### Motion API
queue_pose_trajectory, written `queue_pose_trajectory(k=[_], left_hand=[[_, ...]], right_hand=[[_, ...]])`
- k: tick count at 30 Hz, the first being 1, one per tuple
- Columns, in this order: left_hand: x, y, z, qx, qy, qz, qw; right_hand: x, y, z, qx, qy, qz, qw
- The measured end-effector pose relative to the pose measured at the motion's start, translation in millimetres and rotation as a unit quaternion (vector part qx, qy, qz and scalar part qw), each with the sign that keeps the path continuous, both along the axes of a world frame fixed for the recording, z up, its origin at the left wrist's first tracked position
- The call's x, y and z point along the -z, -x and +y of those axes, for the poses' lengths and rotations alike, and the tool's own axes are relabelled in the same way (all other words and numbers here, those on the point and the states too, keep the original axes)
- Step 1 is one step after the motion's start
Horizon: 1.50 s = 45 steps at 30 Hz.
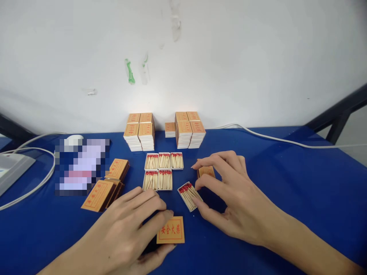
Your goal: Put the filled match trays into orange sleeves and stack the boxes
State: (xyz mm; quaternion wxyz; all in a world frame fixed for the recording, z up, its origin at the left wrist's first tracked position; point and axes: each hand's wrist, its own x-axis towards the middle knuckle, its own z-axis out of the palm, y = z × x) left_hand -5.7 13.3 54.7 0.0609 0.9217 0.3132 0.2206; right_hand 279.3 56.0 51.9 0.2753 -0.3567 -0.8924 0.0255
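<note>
My left hand (134, 225) is closed on an orange matchbox sleeve (171, 230) with red printing, gripped between thumb and index finger at front centre. Just up and to the right lies a tilted white matchbox tray (187, 196) full of red-headed matches. My right hand (226, 191) has its thumb and a finger at the right side of this tray, while another finger reaches out above it. Partly hidden behind those fingers is a further orange matchbox piece (206, 172). Several filled trays (164, 161) stand in two rows ahead of my hands.
Two stacks of closed matchboxes (139, 130) (190, 130) stand near the wall, with a shorter pile (170, 130) between them. Loose sleeves (99, 194) lie left. A white mouse (73, 141), a blurred-out patch (83, 164) and white cables (263, 135) share the blue table (258, 160).
</note>
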Motion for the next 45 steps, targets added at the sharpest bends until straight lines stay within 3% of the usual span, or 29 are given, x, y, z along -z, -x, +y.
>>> queue_pose_trajectory(k=[8,16,23,33,45], left_hand=[[1.3,-0.5,-1.4,-0.001,-0.015,-0.004,1.000],[2.9,2.5,3.2,-0.041,-0.042,-0.031,0.998],[0.0,1.7,1.5,-0.077,-0.052,-0.021,0.995],[2.7,1.9,1.6,-0.061,0.020,-0.015,0.998],[1.2,1.4,3.4,-0.068,0.024,-0.062,0.995]], right_hand=[[6.5,13.0,-7.5,0.077,-0.072,-0.085,0.991],[9.5,15.9,-11.2,0.063,-0.031,-0.067,0.995],[6.2,4.8,-5.5,0.022,-0.001,-0.071,0.997],[3.6,1.2,-1.2,-0.021,0.020,-0.070,0.997],[-4.6,-4.8,3.9,-0.120,0.113,-0.062,0.984]])
